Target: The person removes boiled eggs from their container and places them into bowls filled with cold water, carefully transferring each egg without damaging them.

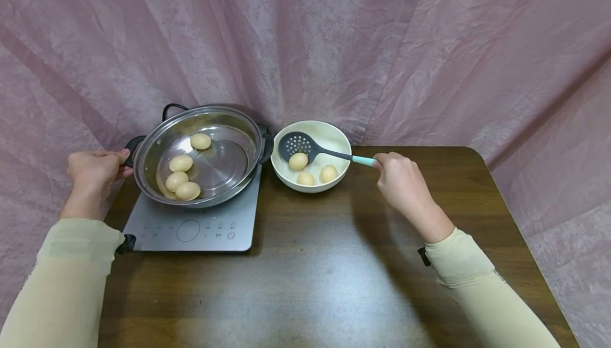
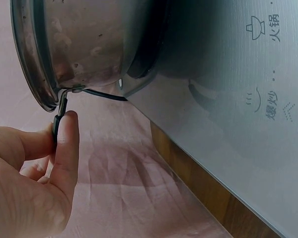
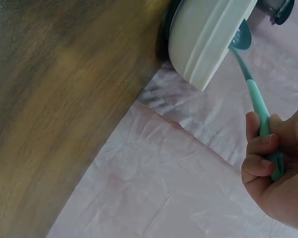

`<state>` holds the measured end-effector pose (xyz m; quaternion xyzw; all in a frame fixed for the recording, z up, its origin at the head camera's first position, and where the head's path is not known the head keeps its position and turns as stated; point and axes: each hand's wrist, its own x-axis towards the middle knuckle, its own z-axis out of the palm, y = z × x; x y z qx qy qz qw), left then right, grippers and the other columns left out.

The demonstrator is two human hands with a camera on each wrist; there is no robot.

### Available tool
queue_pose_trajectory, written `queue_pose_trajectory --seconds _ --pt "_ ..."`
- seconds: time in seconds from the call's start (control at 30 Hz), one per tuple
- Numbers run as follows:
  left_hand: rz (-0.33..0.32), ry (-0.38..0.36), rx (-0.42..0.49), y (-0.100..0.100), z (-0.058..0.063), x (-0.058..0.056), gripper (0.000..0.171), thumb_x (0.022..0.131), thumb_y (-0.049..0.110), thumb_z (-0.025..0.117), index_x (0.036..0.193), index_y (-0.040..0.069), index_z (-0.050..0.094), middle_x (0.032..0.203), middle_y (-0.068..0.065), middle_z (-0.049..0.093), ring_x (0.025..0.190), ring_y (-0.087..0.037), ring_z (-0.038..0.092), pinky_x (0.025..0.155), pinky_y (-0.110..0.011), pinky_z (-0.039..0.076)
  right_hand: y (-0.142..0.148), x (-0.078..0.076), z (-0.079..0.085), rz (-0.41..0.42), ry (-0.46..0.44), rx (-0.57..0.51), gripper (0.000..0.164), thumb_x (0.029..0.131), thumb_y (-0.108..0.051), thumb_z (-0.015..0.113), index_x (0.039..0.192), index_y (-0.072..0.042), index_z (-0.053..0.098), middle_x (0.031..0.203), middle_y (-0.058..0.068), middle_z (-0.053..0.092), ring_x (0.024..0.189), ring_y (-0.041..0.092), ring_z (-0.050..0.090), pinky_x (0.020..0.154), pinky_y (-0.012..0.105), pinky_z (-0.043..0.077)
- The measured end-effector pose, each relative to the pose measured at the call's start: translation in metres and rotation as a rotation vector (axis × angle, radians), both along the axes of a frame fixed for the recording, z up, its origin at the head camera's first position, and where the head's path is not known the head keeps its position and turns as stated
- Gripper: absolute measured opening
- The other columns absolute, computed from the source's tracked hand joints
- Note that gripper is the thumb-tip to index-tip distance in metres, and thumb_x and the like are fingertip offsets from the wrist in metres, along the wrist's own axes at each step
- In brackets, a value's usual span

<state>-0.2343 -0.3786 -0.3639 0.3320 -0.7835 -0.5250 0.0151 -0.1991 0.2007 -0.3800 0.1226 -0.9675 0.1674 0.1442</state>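
Left hand (image 1: 97, 167) is gripping the pot (image 1: 224, 159), probably steadying it — right hand (image 1: 403, 181) is holding the skimmer (image 1: 312, 149) right of it.

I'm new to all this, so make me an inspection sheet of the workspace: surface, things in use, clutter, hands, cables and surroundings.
Surface: brown wooden table, cooktop towards its left end.
Things in use: metal pot over the cooktop, four eggs inside; white bowl beside it, with two eggs plus a third egg at the head of the skimmer.
Clutter: nothing seen.
Hands: left hand pinches a pot handle; right hand grips the skimmer's turquoise handle.
Cables: black cord behind the pot; its ends are hidden.
Surroundings: pink curtain.
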Motion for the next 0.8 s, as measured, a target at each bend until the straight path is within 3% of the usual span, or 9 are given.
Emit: queue_pose_trajectory --seconds 0.8 --pt "-0.008 0.008 -0.001 0.0013 0.0011 0.0002 0.022 0.085 0.028 0.068 0.063 0.03 0.063 0.058 0.016 0.06 0.052 -0.008 0.066 0.057 -0.024 0.06 -0.001 0.0011 -0.0013 0.011 0.153 0.004 0.011 0.089 -0.008 0.06 0.096 -0.002 0.066 0.076 0.01 0.06 0.07 0.03 0.061 0.059 0.045 0.052"
